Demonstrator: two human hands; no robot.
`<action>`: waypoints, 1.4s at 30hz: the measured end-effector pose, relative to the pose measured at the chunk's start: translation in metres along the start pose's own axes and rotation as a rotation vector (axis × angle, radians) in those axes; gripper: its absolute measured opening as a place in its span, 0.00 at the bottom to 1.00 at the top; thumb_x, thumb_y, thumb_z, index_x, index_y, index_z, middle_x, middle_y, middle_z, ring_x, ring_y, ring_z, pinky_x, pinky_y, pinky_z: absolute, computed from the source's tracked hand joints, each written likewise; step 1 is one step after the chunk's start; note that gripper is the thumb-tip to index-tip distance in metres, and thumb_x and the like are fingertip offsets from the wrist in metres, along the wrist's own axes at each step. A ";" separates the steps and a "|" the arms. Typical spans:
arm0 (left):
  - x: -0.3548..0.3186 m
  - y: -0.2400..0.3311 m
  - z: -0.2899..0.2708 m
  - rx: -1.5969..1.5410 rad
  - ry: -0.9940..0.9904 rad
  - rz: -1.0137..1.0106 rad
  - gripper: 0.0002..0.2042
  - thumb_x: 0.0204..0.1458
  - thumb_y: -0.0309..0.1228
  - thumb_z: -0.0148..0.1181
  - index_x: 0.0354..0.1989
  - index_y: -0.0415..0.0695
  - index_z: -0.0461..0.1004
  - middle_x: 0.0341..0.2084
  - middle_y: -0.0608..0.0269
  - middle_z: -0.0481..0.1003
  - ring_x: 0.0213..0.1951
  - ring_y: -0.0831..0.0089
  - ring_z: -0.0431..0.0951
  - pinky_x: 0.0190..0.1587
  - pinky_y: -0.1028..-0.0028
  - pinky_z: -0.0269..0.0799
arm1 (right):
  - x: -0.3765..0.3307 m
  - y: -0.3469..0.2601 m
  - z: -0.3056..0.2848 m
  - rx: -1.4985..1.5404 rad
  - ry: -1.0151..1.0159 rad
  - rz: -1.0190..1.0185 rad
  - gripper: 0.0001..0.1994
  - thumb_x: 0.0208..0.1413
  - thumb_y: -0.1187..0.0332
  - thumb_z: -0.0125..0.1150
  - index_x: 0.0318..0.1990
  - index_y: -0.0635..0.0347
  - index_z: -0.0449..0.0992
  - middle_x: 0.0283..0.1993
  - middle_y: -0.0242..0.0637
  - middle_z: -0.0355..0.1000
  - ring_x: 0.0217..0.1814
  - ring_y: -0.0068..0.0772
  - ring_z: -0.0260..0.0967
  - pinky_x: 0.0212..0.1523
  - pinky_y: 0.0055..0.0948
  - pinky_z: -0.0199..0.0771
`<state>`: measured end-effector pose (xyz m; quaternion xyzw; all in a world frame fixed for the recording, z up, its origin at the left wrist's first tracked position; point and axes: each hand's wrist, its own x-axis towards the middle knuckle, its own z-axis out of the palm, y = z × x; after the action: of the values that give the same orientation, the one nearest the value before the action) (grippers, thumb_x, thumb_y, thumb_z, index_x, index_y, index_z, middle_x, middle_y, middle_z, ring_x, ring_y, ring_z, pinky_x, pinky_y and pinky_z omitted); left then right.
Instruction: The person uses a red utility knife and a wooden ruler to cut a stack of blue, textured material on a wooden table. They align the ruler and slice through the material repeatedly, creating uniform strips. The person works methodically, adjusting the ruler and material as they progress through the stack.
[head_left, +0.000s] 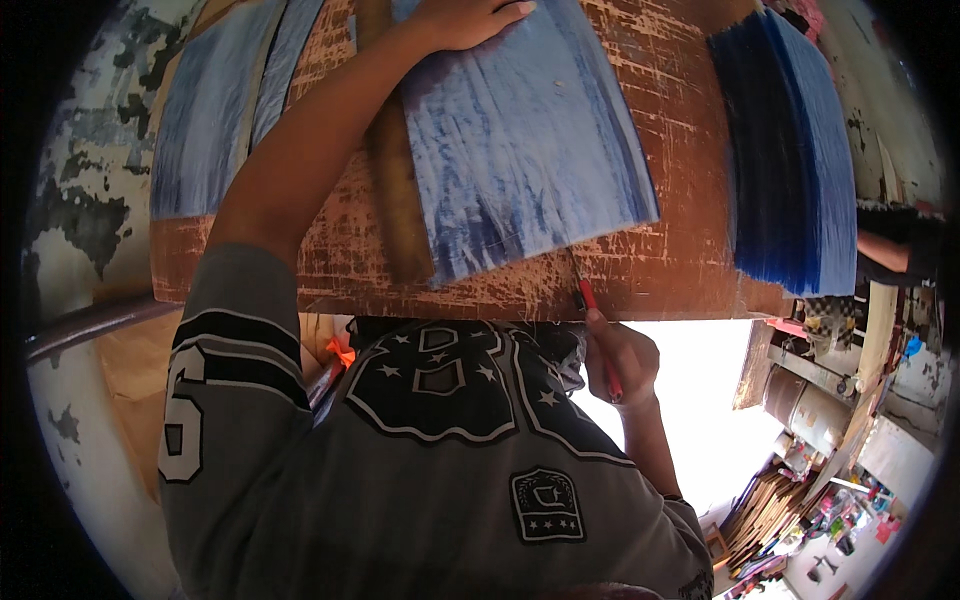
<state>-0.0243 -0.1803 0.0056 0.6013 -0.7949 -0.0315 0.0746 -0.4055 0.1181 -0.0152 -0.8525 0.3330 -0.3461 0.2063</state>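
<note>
My left hand [470,20] lies flat on the far end of a stack of blue sheets [525,140] on a worn brown table [660,270], pressing it down. A long wooden ruler [395,190] runs along the left edge of that stack, partly under my forearm. My right hand [620,360] sits at the table's near edge and grips a red-handled knife [595,320]. Its blade tip touches the near edge of the blue stack.
A thick pile of dark blue sheets [785,150] lies on the table's right side. More blue sheets [215,110] lie at the left. Another person's arm [885,250] shows at the far right. Stacked boards and clutter [790,500] fill the lower right.
</note>
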 end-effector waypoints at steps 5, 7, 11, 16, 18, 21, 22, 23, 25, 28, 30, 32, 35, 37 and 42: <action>0.013 -0.029 0.047 0.141 0.295 0.102 0.30 0.72 0.59 0.37 0.78 0.64 0.60 0.77 0.53 0.58 0.79 0.48 0.52 0.78 0.42 0.44 | 0.016 -0.015 -0.021 -0.088 -0.110 0.087 0.20 0.51 0.86 0.65 0.53 0.69 0.79 0.36 0.49 0.83 0.26 0.40 0.80 0.27 0.32 0.77; 0.015 -0.038 0.054 0.154 0.396 0.117 0.30 0.72 0.60 0.38 0.78 0.65 0.60 0.78 0.57 0.59 0.79 0.51 0.53 0.79 0.44 0.46 | 0.010 -0.011 -0.028 -0.048 0.011 -0.014 0.15 0.57 0.82 0.63 0.53 0.72 0.78 0.38 0.49 0.84 0.29 0.35 0.83 0.29 0.29 0.82; 0.015 -0.036 0.050 -0.203 0.525 0.055 0.29 0.71 0.54 0.48 0.73 0.48 0.67 0.70 0.49 0.69 0.72 0.48 0.66 0.74 0.51 0.59 | 0.009 -0.009 -0.033 0.283 0.240 0.147 0.15 0.72 0.68 0.55 0.58 0.70 0.73 0.30 0.48 0.79 0.25 0.27 0.78 0.23 0.22 0.77; 0.009 -0.038 0.043 -0.275 0.645 -0.085 0.24 0.66 0.48 0.60 0.60 0.42 0.78 0.54 0.46 0.79 0.56 0.48 0.78 0.61 0.53 0.72 | 0.051 0.011 -0.023 0.189 0.295 0.077 0.14 0.71 0.69 0.58 0.56 0.69 0.77 0.39 0.49 0.83 0.32 0.32 0.83 0.34 0.26 0.80; 0.008 -0.039 0.041 -0.112 0.721 -0.010 0.23 0.64 0.48 0.62 0.56 0.41 0.80 0.48 0.46 0.80 0.52 0.48 0.79 0.57 0.52 0.73 | 0.068 0.009 -0.012 0.325 0.232 0.195 0.14 0.70 0.69 0.59 0.57 0.66 0.78 0.42 0.49 0.83 0.35 0.30 0.83 0.36 0.26 0.80; 0.008 -0.035 0.044 0.028 0.779 -0.008 0.22 0.63 0.49 0.63 0.52 0.41 0.82 0.44 0.47 0.79 0.48 0.48 0.78 0.54 0.52 0.73 | 0.093 0.007 0.001 0.318 0.134 0.257 0.14 0.70 0.70 0.60 0.59 0.63 0.78 0.43 0.47 0.83 0.36 0.28 0.83 0.38 0.25 0.79; 0.008 -0.034 0.044 0.029 0.769 -0.013 0.22 0.63 0.49 0.63 0.51 0.41 0.82 0.43 0.47 0.79 0.49 0.48 0.78 0.54 0.52 0.73 | 0.100 0.008 0.005 0.284 0.103 0.257 0.14 0.70 0.70 0.60 0.59 0.62 0.78 0.43 0.46 0.83 0.36 0.28 0.83 0.38 0.25 0.79; 0.007 -0.034 0.044 0.031 0.759 -0.018 0.22 0.63 0.50 0.63 0.51 0.42 0.83 0.43 0.48 0.79 0.49 0.48 0.78 0.54 0.52 0.73 | 0.105 0.007 0.007 0.297 0.090 0.279 0.14 0.70 0.71 0.61 0.59 0.63 0.78 0.43 0.46 0.83 0.36 0.27 0.83 0.38 0.25 0.79; 0.006 -0.034 0.044 0.040 0.738 -0.033 0.22 0.62 0.51 0.63 0.50 0.42 0.83 0.42 0.48 0.79 0.49 0.49 0.77 0.54 0.52 0.73 | 0.113 0.007 0.011 0.322 0.067 0.322 0.14 0.70 0.72 0.61 0.59 0.63 0.78 0.42 0.44 0.83 0.36 0.26 0.83 0.38 0.24 0.78; 0.006 -0.033 0.045 0.055 0.724 -0.045 0.23 0.63 0.52 0.63 0.48 0.42 0.83 0.43 0.48 0.78 0.48 0.49 0.77 0.54 0.51 0.73 | 0.114 0.013 0.017 0.303 0.084 0.312 0.13 0.70 0.73 0.60 0.59 0.63 0.79 0.41 0.43 0.83 0.36 0.26 0.82 0.37 0.24 0.78; 0.007 -0.033 0.046 0.063 0.744 -0.032 0.23 0.63 0.53 0.62 0.48 0.43 0.83 0.43 0.49 0.78 0.48 0.50 0.77 0.54 0.51 0.73 | 0.116 0.010 0.017 0.305 0.078 0.334 0.13 0.70 0.73 0.60 0.59 0.63 0.79 0.40 0.43 0.83 0.35 0.26 0.82 0.37 0.24 0.78; 0.008 -0.034 0.045 0.057 0.698 -0.075 0.23 0.63 0.53 0.61 0.46 0.43 0.83 0.43 0.49 0.77 0.49 0.50 0.77 0.54 0.51 0.73 | 0.116 0.010 0.017 0.301 0.071 0.334 0.13 0.69 0.74 0.60 0.59 0.63 0.79 0.40 0.42 0.83 0.35 0.25 0.82 0.37 0.23 0.78; 0.008 -0.033 0.048 0.053 0.681 -0.089 0.23 0.64 0.54 0.61 0.45 0.43 0.82 0.42 0.50 0.77 0.49 0.50 0.77 0.54 0.51 0.72 | 0.113 0.011 0.018 0.274 0.063 0.311 0.13 0.69 0.74 0.61 0.58 0.63 0.80 0.39 0.42 0.84 0.34 0.24 0.81 0.36 0.23 0.77; 0.008 -0.033 0.047 0.054 0.685 -0.094 0.23 0.64 0.54 0.61 0.45 0.43 0.82 0.42 0.50 0.77 0.49 0.50 0.76 0.54 0.51 0.72 | 0.114 0.008 0.017 0.242 0.050 0.289 0.13 0.68 0.75 0.62 0.58 0.62 0.80 0.39 0.42 0.84 0.33 0.23 0.81 0.34 0.23 0.77; 0.007 -0.040 0.048 0.078 0.683 -0.117 0.24 0.64 0.54 0.60 0.46 0.42 0.82 0.44 0.48 0.77 0.51 0.49 0.76 0.55 0.49 0.72 | 0.117 0.011 0.021 0.153 0.064 0.159 0.14 0.66 0.77 0.63 0.57 0.61 0.81 0.36 0.42 0.84 0.29 0.23 0.79 0.30 0.24 0.75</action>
<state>0.0043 -0.1995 -0.0464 0.6242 -0.6887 0.1976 0.3115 -0.3321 0.0303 0.0172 -0.7936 0.3785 -0.3803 0.2868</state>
